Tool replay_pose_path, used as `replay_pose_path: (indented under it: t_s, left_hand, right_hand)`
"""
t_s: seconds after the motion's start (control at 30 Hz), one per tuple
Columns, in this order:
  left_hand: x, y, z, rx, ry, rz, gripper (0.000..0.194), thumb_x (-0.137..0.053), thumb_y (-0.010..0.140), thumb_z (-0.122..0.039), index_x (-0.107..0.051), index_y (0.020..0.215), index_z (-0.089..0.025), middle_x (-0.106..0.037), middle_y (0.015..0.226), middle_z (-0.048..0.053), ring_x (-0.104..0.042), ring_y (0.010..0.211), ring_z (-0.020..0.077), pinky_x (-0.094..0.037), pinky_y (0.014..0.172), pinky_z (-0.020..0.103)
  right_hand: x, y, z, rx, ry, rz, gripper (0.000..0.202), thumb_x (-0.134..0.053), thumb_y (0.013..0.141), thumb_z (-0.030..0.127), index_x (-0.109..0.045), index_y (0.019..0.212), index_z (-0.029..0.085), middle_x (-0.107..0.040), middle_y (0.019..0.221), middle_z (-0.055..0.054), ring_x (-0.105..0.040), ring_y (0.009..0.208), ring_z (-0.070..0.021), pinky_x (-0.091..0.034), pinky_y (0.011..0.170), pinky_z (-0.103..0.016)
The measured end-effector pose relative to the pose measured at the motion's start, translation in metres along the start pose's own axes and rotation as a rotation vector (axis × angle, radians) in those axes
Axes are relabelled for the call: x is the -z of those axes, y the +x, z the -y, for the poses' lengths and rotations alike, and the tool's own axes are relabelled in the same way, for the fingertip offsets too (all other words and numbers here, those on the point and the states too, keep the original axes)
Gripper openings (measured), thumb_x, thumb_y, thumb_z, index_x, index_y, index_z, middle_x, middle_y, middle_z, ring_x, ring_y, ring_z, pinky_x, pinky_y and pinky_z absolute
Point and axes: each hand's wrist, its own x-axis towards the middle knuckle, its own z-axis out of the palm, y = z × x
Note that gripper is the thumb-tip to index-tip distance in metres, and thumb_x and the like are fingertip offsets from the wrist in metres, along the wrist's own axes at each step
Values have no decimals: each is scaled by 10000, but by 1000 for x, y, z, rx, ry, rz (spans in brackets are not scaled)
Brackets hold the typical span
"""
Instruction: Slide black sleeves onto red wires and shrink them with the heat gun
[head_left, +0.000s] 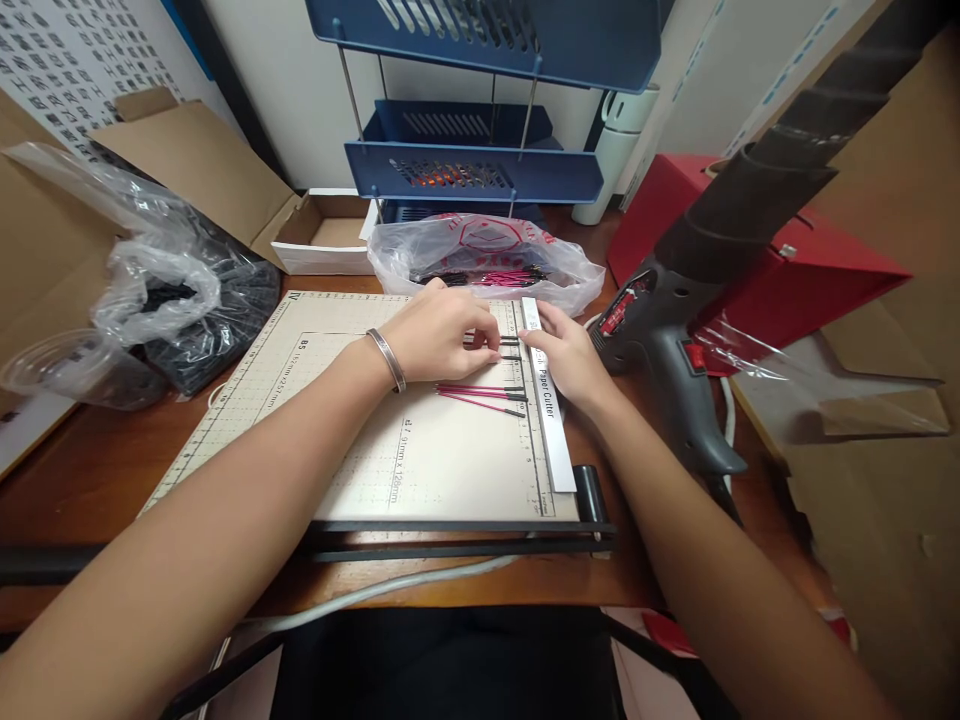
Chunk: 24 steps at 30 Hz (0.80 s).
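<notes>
A cream paper cutter (352, 460) with printed grid lines lies on the desk. Over its upper right part, my left hand (442, 335) has its fingers curled and thumb near the index finger, at thin wires with black ends (511, 342). The fingers partly hide those wires. Just below rest several pink wires with black tips (480, 393), pointing toward the white guide bar (551, 420) marked "Paper Cutter". My right hand (564, 352) grips the upper part of this bar, its thumb beside the black wire ends.
Behind the cutter, a clear plastic bag (487, 255) holds more pink and black wires. A blue rack (472, 170) and an open carton (322, 235) stand at the back. To the right are a dark heat gun (675, 350) and a red box (810, 250).
</notes>
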Motion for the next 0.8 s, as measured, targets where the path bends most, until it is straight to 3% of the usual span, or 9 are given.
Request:
replay_pose_path:
  t_s: [0.17,0.3,0.5,0.63,0.7,0.8]
  left_hand:
    - [0,1,1,44,46,-72,185,-683,917,-325,-806,850,-204,-766,873,48,-664,885,229,-312,770,371]
    - [-2,2,3,84,67,-82,203,-695,923,-356,-799,853,-196,-759,870,52,-662,911,243,-321,780,373]
    - [0,1,3,24,-3,-63,191,-682,914,-343,-811,854,-214,-757,878,44,-650,864,218,-330,782,367]
    - [0,-2,3,0,-35,-53,203,-679,912,-354,-809,853,-210,-761,875,43,-648,848,212,-355,795,364]
    - [-2,-2,5,9,-31,-67,213,-678,916,-366,-804,854,-205,-765,875,44,-645,847,212,-365,802,364]
    - [1,3,7,40,-14,-98,217,-681,914,-374,-797,850,-201,-761,862,48,-644,853,215,-378,810,368]
  right_hand:
    - [-3,-1,6,-109,199,10,550,-693,648,258,-665,1195,214,-748,1390,-80,-636,1396,-337,-452,1243,-523]
    - [-4,-3,8,-109,200,4,527,-694,652,251,-688,1178,218,-742,1403,-73,-616,1418,-333,-457,1239,-519]
    - [-2,-4,13,-116,218,47,603,-700,592,229,-658,1193,221,-735,1410,-69,-618,1404,-338,-451,1243,-518]
    - [1,-7,17,-194,186,99,689,-685,605,263,-635,1290,208,-718,1417,-95,-683,1269,-379,-516,1149,-600]
    - [5,-7,15,-209,115,29,702,-689,657,307,-618,1349,218,-676,1468,-113,-685,1247,-396,-544,1094,-634]
    - [11,-3,9,-83,-17,-145,711,-707,731,352,-579,1426,272,-568,1591,-100,-559,1435,-381,-506,1158,-610]
